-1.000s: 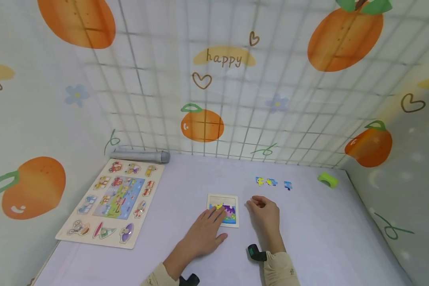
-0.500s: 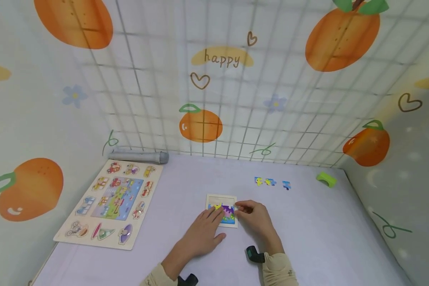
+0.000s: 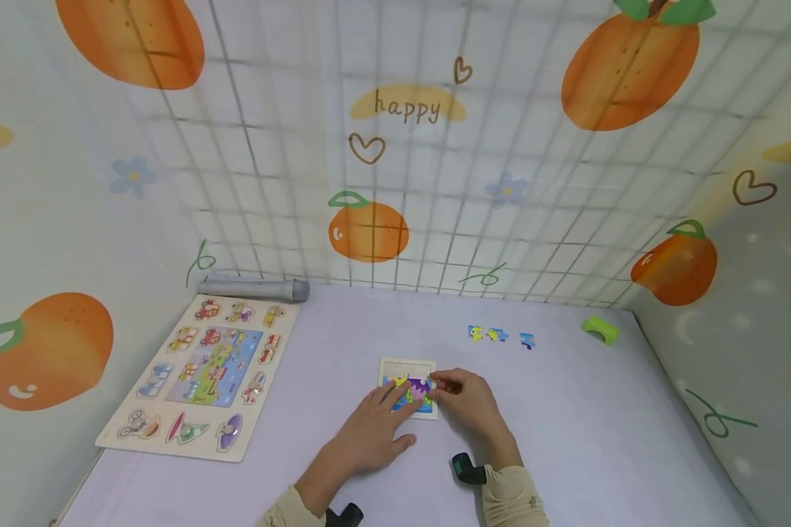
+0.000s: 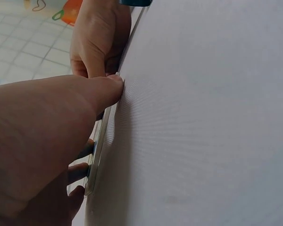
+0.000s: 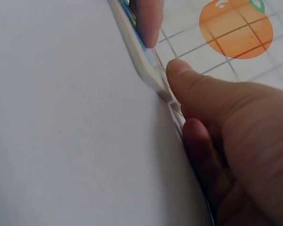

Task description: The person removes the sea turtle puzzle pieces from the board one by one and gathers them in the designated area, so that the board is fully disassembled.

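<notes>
A small jigsaw puzzle board [image 3: 406, 368] with a pale wooden rim lies on the table; purple, yellow, green and blue pieces fill its lower part. My left hand [image 3: 372, 432] rests palm down with spread, fairly straight fingers on these pieces, covering some. Beside the board's right edge, my right hand [image 3: 471, 402] holds the rim with thumb and forefinger, its other fingers curled. In the right wrist view the thumb [image 5: 198, 87] lies by the corner of the rim; the forefinger is mostly hidden there. Loose jigsaw pieces [image 3: 497, 334] lie farther back on the right.
A large wooden picture puzzle [image 3: 247, 399] lies at the left. Behind it is a grey cylinder [image 3: 257, 288] along the wall. A green arched block [image 3: 600, 329] sits at the back right. Printed curtains [image 3: 428, 219] enclose the white tabletop [image 3: 600, 439].
My right hand has moved left from the table to the board's right edge. The left hand stays on the board, its fingers slightly shifted and more spread.
</notes>
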A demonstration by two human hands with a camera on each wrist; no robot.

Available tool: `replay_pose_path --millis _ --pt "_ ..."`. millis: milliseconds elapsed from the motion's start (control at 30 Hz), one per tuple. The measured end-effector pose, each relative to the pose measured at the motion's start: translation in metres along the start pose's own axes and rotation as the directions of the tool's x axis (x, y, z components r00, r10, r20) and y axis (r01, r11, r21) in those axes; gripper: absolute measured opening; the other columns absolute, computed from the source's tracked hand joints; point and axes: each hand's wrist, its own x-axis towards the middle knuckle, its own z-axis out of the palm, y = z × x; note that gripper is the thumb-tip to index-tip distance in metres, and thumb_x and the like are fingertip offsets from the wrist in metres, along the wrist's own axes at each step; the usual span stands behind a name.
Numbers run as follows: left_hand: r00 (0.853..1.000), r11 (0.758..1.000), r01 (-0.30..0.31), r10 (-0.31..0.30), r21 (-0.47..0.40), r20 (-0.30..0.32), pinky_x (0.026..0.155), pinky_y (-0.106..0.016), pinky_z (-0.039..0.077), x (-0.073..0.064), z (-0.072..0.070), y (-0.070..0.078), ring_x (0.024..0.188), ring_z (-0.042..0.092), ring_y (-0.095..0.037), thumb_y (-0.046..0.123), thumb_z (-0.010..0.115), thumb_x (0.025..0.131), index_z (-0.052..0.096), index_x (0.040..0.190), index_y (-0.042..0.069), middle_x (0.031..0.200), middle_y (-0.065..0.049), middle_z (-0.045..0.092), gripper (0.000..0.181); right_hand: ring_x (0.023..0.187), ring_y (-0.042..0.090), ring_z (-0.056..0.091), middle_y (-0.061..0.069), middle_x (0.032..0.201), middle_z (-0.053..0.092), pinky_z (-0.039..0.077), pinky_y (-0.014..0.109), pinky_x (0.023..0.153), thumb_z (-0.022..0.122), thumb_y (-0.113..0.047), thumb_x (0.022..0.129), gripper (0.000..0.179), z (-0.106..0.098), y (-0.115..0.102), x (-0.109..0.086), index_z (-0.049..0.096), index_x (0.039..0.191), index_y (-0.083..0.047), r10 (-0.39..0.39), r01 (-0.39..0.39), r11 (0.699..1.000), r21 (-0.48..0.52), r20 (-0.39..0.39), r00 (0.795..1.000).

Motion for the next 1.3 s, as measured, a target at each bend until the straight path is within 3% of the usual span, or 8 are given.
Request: replay_pose_path --millis 433,800,1033,1300 --pt "1.0 0.999 0.008 -0.008 0.046 0.004 0.128 -0.053 0.025 0.001 0.001 0.001 0.158 0.023 -0.031 0.057 0.05 0.102 0.037 0.158 0.037 0.171 0.001 0.023 0.061 0.08 0.011 0.054 -0.009 0.085 0.063 0.048 0.026 0.073 0.082 -0.025 0.087 0.02 0.0 -0.006 0.002 0.078 0.107 -0.021 -0.013 0.017 0.996 -0.082 0.043 0.999" --pt "1.0 0.999 0.016 -0.016 0.039 0.018 0.127 -0.053 0.025 0.0 -0.002 0.003 0.158 0.023 -0.03 0.056 0.051 0.102 0.039 0.157 0.036 0.171 0.0 0.024 0.06 0.078 0.012 0.053 -0.004 0.087 0.061 0.043 0.027 0.069 0.081 -0.018 0.087 0.02 -0.001 -0.014 0.008 0.069 0.103 -0.017 0.0 0.009 0.996 -0.083 0.104 0.995" --pt "0.999 0.999 0.028 -0.028 0.034 0.017 0.128 -0.053 0.024 0.0 -0.004 0.003 0.158 0.023 -0.031 0.056 0.051 0.102 0.039 0.157 0.036 0.171 0.0 0.023 0.06 0.075 0.01 0.055 -0.007 0.086 0.067 0.043 0.025 0.066 0.082 -0.018 0.085 0.02 -0.001 -0.016 0.008 0.068 0.098 -0.021 -0.021 0.025 0.998 -0.057 0.076 0.997" --pt "1.0 0.999 0.024 -0.025 0.026 0.018 0.128 -0.052 0.023 -0.001 -0.002 0.004 0.158 0.021 -0.03 0.055 0.05 0.102 0.038 0.157 0.036 0.171 0.0 0.022 0.059 0.079 0.008 0.062 -0.009 0.084 0.072 0.049 0.028 0.076 0.077 -0.021 0.091 0.005 0.0 -0.011 0.007 0.073 0.095 -0.021 0.021 -0.021 1.0 0.005 0.035 0.999"
